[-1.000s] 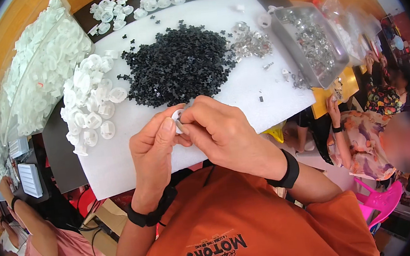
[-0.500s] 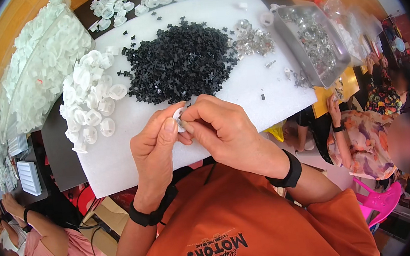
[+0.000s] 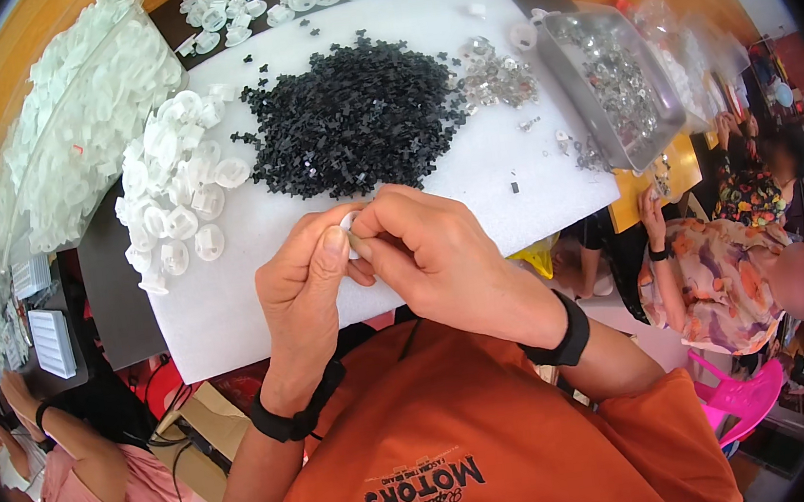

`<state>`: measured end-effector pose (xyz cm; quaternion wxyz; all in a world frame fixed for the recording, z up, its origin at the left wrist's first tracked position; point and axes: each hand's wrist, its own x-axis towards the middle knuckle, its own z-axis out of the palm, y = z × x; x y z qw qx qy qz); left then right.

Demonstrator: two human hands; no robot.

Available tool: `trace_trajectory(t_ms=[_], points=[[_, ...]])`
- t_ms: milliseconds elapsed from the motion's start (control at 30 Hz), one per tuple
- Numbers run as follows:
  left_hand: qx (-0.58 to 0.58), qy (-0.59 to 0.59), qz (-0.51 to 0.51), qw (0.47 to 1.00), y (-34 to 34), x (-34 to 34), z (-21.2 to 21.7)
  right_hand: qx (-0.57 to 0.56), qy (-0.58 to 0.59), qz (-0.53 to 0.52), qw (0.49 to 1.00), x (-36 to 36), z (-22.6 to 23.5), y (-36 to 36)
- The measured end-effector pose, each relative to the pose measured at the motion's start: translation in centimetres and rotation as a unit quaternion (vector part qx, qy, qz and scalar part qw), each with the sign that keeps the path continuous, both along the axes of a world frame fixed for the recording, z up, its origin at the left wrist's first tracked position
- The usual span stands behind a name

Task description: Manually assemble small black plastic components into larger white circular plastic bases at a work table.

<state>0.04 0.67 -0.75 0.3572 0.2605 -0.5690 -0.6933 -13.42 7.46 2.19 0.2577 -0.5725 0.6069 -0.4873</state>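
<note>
Close in front of my chest, my left hand [image 3: 304,266] pinches a small round white plastic piece [image 3: 349,221] between thumb and fingers. My right hand [image 3: 436,247] is closed on the same piece from the other side, thumb and forefinger pressed to it. The fingers cover most of it, so whether a smaller part sits there too is hidden. Just beyond my hands spreads a heap of tiny black cross-shaped parts [image 3: 354,119] on a white foam sheet [image 3: 242,317]. Left of the heap lies a pile of similar white round pieces [image 3: 186,195].
Small metal parts [image 3: 496,74] lie right of the heap, beside a grey metal tray [image 3: 667,115] of more. Large clear bags of white pieces [image 3: 94,117] stand at left. Co-workers sit on both sides: a pink sleeve [image 3: 119,496] at left, a floral top [image 3: 710,287] at right.
Both hands keep their grip on the white piece, which shows slightly less between the fingers. The person at right has shifted a little.
</note>
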Motion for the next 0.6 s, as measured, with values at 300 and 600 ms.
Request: trace_trajectory(t_ms=[300, 600], points=[[0.07, 0.055, -0.011, 0.996, -0.2, 0.3, 0.1, 0.064, 0.126, 0.007, 0.99, -4.5, 1.5, 0.3], [0.115, 0.104, -0.001, 0.988, -0.2, 0.5, 0.1, 0.146, 0.288, 0.03, 0.946, -2.8, 1.5, -0.7]])
